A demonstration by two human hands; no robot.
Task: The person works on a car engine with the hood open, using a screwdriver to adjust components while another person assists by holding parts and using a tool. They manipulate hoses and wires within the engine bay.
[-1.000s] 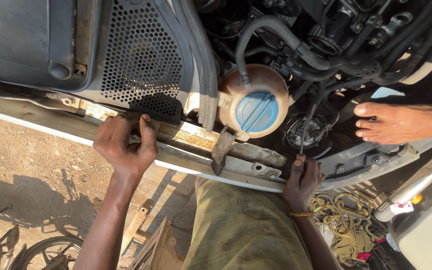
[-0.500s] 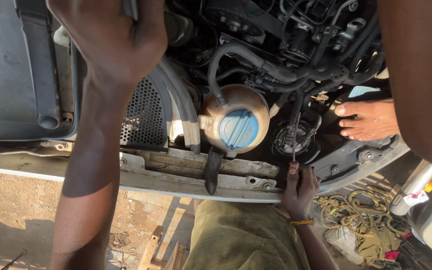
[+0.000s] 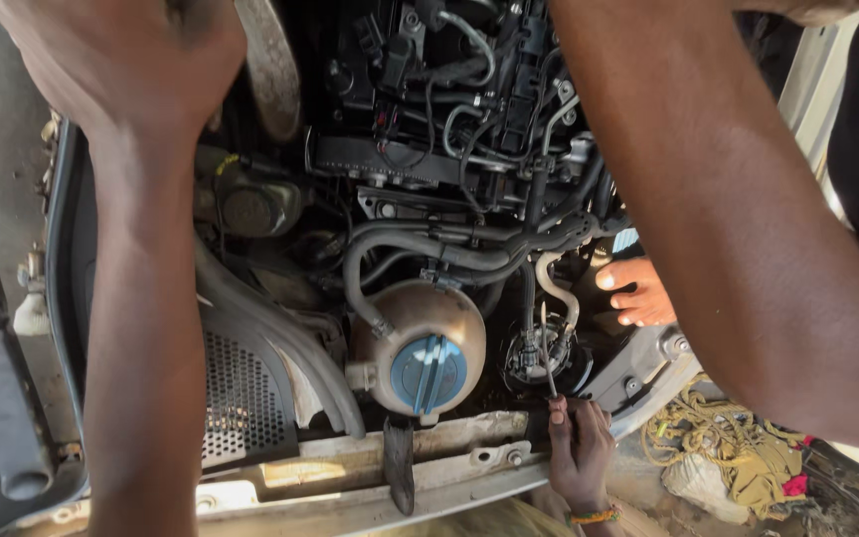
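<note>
We are leaning over an open engine bay, and the work looks to be at an early or middle stage. The round tank [image 3: 400, 328] still has its blue cap [image 3: 429, 373] on, and the hoses [image 3: 420, 244] above it look joined up. Nothing we can see lies loose or taken off on the front rail [image 3: 350, 477].

Our right hand [image 3: 581, 452], with a beaded band at the wrist, rests low on that rail. It is closed round the handle end of a thin tool [image 3: 546, 348]. The shaft stands nearly upright, up past a round dark fitting [image 3: 534, 360] just right of the tank. Whether the tip sits in anything there, we cannot tell.

Our left hand [image 3: 121, 60] is raised at the top left, well apart from the tool. We see only its back. The fingers are out of sight, so we cannot tell how far they are closed or whether they hold anything.

Another person's bare arm [image 3: 738, 219] crosses the right side above the engine, its hand out of view. Beyond the fitting lies a bare foot or hand [image 3: 638, 290], we cannot say which. A mesh panel [image 3: 241, 408] sits left of the tank, and a heap of yellow rope [image 3: 718, 438] lies on the ground at the right.
</note>
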